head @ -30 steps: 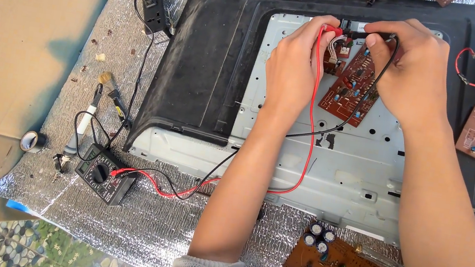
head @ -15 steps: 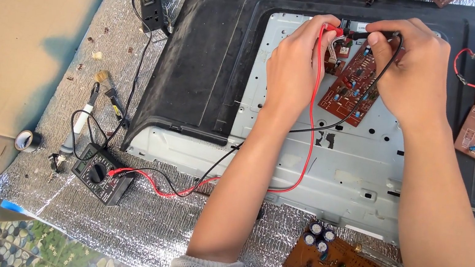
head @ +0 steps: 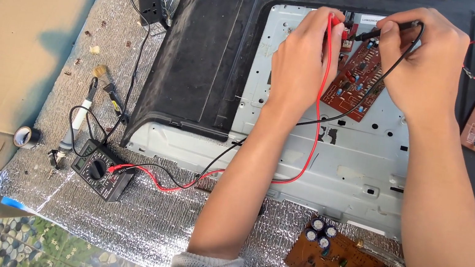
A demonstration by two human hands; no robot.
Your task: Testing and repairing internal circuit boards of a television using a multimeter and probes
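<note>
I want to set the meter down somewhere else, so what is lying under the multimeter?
The multimeter lies on silver foil matting, with its red lead and black lead running off to the hands. Whatever is beneath the matting there is covered.

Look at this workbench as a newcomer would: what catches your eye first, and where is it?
At top centre, the left hand and right hand press a red probe and a black probe onto a reddish circuit board over a grey metal panel. Their leads run down to a black multimeter on the silver foil mat, lower left.
</note>
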